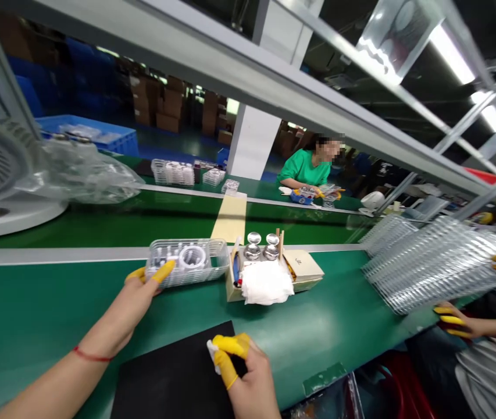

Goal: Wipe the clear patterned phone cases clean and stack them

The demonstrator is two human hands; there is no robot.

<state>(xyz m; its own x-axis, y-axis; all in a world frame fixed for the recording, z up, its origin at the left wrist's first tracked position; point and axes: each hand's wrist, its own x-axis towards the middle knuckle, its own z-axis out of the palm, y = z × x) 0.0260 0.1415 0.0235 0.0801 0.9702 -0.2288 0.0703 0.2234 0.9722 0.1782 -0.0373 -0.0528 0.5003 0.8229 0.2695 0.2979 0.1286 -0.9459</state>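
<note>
Head view: left hand (142, 291) gripped the clear tray (197, 277) by its left end, apparently steadying it beside the box (233, 292); right hand (250, 369) pinched a white scrap (213, 354) (probably wipe, partly hidden) over the black mat (169, 378).

Factory floor on my remote feed: long green workbench (335, 297), stacked clear trays (431, 267), cardboard boxes (170, 106) behind, strip lights (451, 55), co-worker (304, 167) opposite.
</note>
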